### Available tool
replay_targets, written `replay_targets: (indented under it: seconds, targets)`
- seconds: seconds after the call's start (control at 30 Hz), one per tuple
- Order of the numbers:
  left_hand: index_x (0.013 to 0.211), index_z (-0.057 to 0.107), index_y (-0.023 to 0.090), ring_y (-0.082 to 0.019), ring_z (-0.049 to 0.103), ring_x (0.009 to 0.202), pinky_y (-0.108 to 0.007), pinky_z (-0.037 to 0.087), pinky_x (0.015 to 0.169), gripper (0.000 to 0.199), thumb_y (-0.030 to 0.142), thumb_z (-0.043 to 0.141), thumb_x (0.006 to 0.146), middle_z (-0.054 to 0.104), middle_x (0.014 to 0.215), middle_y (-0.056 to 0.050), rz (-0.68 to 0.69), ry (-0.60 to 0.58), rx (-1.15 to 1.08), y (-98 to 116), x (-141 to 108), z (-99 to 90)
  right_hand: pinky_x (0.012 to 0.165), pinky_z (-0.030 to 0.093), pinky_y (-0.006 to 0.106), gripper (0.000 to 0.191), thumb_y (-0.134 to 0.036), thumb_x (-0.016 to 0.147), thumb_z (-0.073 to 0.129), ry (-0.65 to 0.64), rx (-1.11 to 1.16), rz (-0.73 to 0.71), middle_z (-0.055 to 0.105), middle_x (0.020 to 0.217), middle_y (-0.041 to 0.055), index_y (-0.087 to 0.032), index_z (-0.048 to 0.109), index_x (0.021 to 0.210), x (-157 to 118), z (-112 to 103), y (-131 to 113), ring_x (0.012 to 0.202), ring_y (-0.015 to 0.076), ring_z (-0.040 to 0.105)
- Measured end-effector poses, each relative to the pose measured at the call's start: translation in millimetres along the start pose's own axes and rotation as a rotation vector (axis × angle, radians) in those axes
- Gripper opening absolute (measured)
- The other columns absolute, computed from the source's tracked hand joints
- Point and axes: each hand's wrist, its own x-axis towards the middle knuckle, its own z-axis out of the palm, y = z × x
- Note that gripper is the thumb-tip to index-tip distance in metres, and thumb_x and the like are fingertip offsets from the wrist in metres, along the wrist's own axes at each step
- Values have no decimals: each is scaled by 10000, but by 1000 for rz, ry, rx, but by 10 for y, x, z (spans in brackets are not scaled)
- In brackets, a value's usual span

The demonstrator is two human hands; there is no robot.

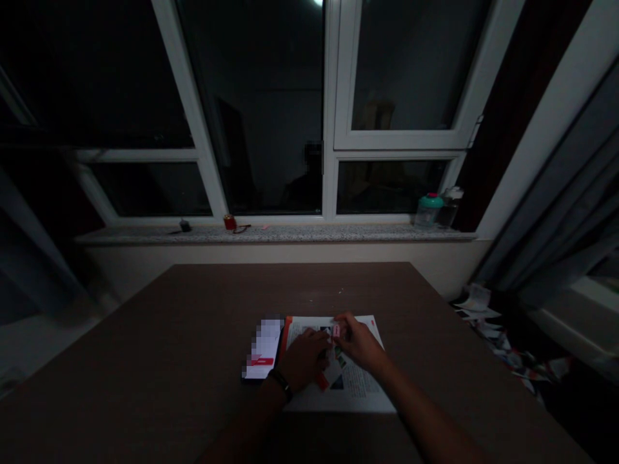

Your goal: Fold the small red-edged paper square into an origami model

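On the dark brown table lies a printed sheet or magazine (370,383) with an orange left edge, and both hands are over it. My left hand (304,361), with a black band at the wrist, has its fingers closed around the upper part of a small white piece of paper (333,370) with a red end. Between the fingertips of my right hand (360,345) is a small pink-and-white block (336,330), close to the paper's upper end. Dim light hides the exact finger contact.
A lit phone (265,351) lies left of the magazine. Beyond the table, the stone windowsill (300,233) bears a small red jar (229,222), a dark little bottle (184,225) and a teal-lidded bottle (429,209). Papers (503,341) are heaped past the table's right edge.
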Motion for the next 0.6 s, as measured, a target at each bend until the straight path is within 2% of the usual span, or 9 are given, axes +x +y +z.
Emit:
replay_targets:
  seconds: [0.13, 0.33, 0.47, 0.6]
  targets:
    - [1112, 613, 226, -250, 474, 1151, -371, 388, 997, 284, 148, 616, 839, 578, 1265, -27, 3, -21, -8, 14, -10, -28, 609, 430, 222, 252, -169, 803, 593, -14, 4, -29, 626, 795, -19, -225, 477, 1019, -16, 18, -13, 684, 141, 604]
    - [1117, 617, 232, -241, 467, 1155, -362, 383, 1002, 287, 134, 603, 848, 563, 1273, -27, 32, -25, 5, 20, -18, -39, 625, 429, 221, 186, -174, 830, 554, -10, -32, -26, 622, 792, -18, -230, 473, 988, -27, 10, -17, 694, 141, 601]
    - [1125, 623, 232, -247, 471, 1151, -372, 382, 1002, 295, 143, 598, 844, 562, 1273, -33, 26, -31, 0, 8, -11, -21, 679, 431, 220, 79, -160, 842, 537, -20, -96, -105, 610, 811, -9, -219, 523, 892, -26, 20, -1, 729, 136, 586]
    - [1115, 634, 222, -255, 479, 1143, -379, 388, 997, 282, 155, 603, 843, 581, 1238, -44, 32, -25, 0, -9, -5, -2, 693, 424, 218, 89, -145, 867, 500, -57, -187, -180, 613, 831, 2, -211, 560, 861, -9, 35, 25, 754, 137, 594]
